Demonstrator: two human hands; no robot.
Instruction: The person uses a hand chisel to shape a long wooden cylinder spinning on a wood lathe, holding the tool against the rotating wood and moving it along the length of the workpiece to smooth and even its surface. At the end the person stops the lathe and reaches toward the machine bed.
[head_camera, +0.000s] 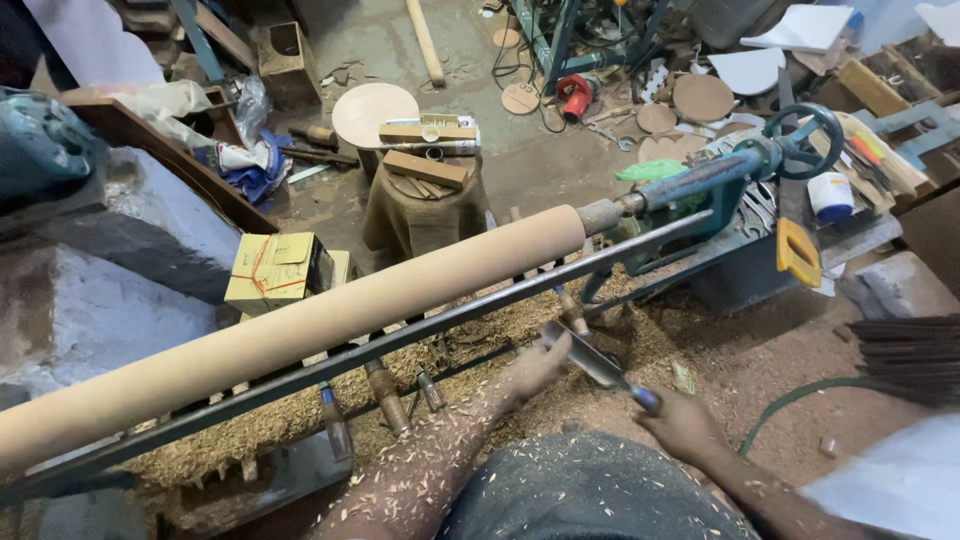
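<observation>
Nearest, the right hand (682, 425) grips the handle end of a long grey steel turning chisel (597, 364) while the shaving-flecked left hand (535, 368) closes around its blade. Beyond, past the dark steel rest bar (420, 330), the long pale wooden cylinder (300, 330) spans the lathe; a steady cut probably needs the blade braced on that bar.

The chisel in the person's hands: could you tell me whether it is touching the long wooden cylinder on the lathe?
Apart. The head view shows the chisel held low over the shavings, with the steel rail between it and the wooden cylinder.
</observation>
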